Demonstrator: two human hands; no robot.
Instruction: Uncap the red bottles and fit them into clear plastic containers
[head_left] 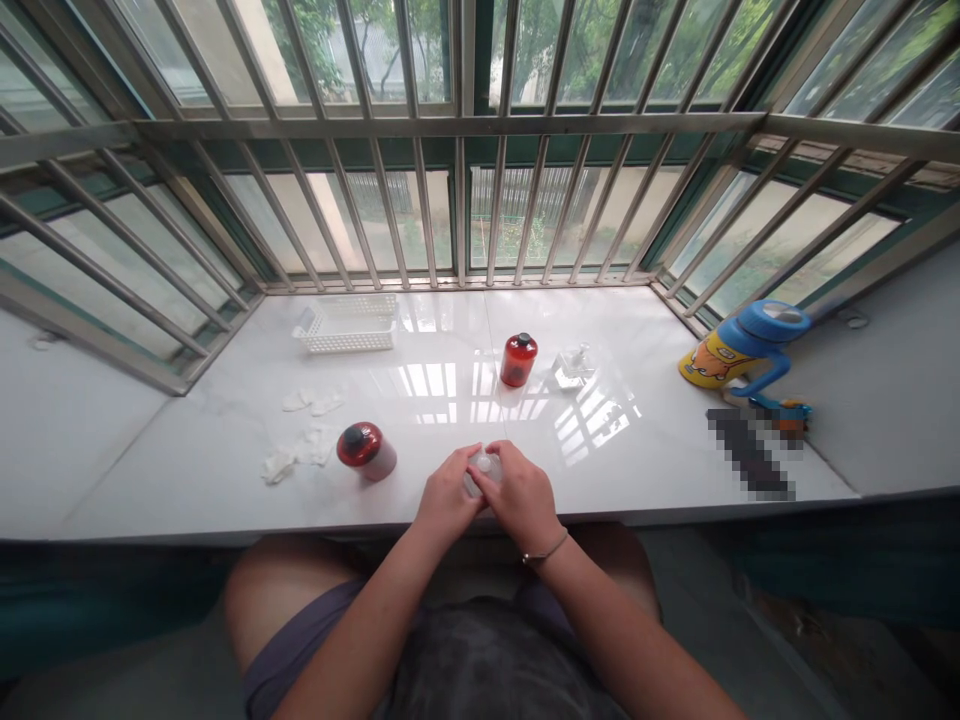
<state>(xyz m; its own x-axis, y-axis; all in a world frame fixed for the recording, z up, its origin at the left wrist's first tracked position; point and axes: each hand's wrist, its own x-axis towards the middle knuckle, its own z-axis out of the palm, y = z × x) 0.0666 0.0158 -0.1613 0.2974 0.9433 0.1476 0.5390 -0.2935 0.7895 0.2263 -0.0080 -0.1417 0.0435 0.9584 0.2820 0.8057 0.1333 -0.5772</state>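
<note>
- centrally, at the near edge of a glossy white desk [172,470], a seated person's two bare hands meet around a small clear container [485,464] with a pale, rounded top.
- the left hand [452,490] grips its left side, fingers curled in close.
- the right hand [523,488], below a thin bracelet [546,548], closes on the other side; whether the container touches the desk cannot be told.
- left of the hands stands a dark-capped red bottle [367,452], near some crumpled white pieces [316,446].
- beyond the hands, slightly right, stands a second red bottle [519,362], also dark-capped, just beside a clear, boxy vessel [573,368].
- at the back left lies a white perforated basket [349,325].
- far right, a yellow and blue flask [739,345] leans by the wall, near a pixelated dark patch [750,455].
- behind everything, metal bars [459,126] cross windows showing greenery.
</note>
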